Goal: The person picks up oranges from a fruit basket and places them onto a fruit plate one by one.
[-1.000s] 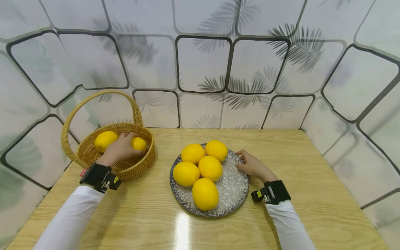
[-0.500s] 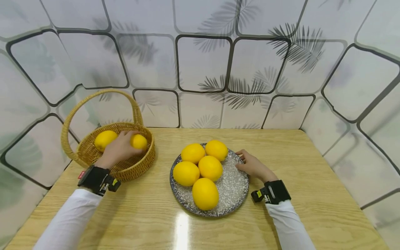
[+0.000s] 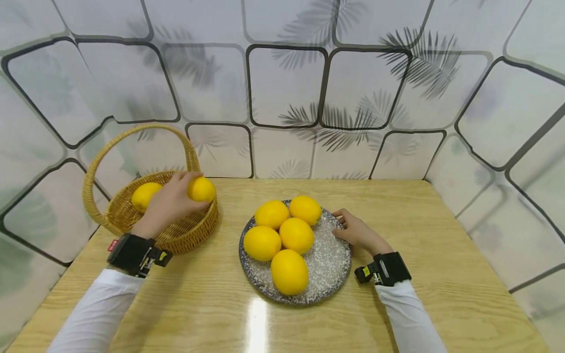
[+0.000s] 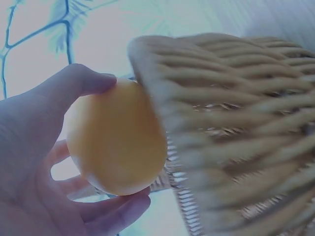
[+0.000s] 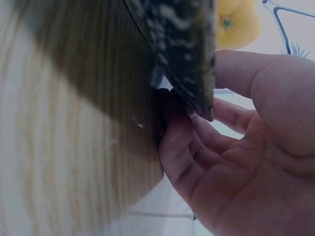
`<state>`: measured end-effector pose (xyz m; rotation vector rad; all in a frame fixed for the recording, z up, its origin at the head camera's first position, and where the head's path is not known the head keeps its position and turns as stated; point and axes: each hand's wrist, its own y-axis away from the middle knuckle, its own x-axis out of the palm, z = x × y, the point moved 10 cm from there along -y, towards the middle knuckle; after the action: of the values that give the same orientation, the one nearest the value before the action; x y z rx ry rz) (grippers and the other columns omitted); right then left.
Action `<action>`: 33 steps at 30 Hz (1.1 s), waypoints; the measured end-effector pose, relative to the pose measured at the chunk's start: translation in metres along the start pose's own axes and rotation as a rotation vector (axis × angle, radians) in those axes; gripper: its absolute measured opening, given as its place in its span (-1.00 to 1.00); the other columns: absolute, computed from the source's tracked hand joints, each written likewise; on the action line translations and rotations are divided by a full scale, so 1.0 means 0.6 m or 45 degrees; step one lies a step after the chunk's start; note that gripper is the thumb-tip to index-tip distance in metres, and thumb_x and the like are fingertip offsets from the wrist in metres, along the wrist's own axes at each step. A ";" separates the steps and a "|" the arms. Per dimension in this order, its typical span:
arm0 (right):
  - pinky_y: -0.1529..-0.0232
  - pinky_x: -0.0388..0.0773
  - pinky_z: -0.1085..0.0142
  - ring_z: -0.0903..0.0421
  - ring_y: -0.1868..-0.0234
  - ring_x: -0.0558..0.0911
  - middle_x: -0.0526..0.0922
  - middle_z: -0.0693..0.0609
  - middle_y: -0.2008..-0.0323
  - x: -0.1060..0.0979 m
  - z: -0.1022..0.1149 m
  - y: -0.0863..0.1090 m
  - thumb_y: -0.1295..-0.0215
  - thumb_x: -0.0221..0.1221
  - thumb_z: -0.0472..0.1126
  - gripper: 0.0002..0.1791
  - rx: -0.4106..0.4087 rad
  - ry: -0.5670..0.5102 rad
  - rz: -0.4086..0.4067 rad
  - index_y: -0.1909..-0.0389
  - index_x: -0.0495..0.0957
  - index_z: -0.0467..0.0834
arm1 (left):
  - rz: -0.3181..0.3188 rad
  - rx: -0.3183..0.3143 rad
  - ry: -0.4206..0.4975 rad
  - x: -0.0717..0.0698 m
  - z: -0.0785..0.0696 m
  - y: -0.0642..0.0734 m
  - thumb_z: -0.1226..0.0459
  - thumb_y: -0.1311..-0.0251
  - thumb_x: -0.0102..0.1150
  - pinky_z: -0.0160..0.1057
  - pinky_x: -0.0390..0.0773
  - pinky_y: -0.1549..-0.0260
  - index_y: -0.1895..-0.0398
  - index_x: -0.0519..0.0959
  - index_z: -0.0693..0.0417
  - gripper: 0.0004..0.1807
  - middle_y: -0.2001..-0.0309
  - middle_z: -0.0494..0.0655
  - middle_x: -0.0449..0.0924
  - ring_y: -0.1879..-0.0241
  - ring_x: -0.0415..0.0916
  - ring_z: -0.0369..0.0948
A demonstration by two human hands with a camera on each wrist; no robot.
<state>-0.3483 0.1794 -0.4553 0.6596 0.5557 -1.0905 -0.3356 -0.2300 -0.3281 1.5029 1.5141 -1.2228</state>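
My left hand [image 3: 169,201] grips a yellow lemon [image 3: 202,189] at the right rim of a wicker basket [image 3: 190,241]. In the left wrist view, thumb and fingers curve round the lemon [image 4: 118,140], right beside the woven basket wall [image 4: 236,118]. Another lemon [image 3: 144,197] lies inside the basket, partly behind the hand. A round speckled grey plate [image 3: 328,267] with a dark rim bears several lemons [image 3: 289,272], grouped on its left side. At the plate's right edge, my right hand [image 3: 359,235] holds the rim, thumb above and fingers [image 5: 177,142] beneath.
The basket's tall arched handle [image 3: 90,181] rises on the left. Everything stands on a light wooden table [image 3: 212,304], backed by a patterned wall covering [image 3: 287,88] that also closes off both sides.
My left hand has raised the lemon from inside the basket up to its right rim, moving slightly right. My right hand stays on the plate's edge.
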 end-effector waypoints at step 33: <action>-0.15 0.45 -0.18 -0.28 -0.16 0.42 0.37 -0.45 -0.22 -0.001 0.004 0.001 -0.36 0.07 -0.18 -0.40 0.002 -0.014 0.017 -0.37 0.18 -0.24 | 0.207 0.594 0.137 0.089 -0.345 0.021 -0.06 0.03 0.34 -0.03 0.61 0.08 -0.36 0.34 -0.18 -0.19 -0.28 -0.01 0.41 0.18 0.56 -0.17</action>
<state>-0.3478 0.1783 -0.4532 0.6575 0.5404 -1.0818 -0.2978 -0.0203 -0.3100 1.9776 1.1898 -1.4834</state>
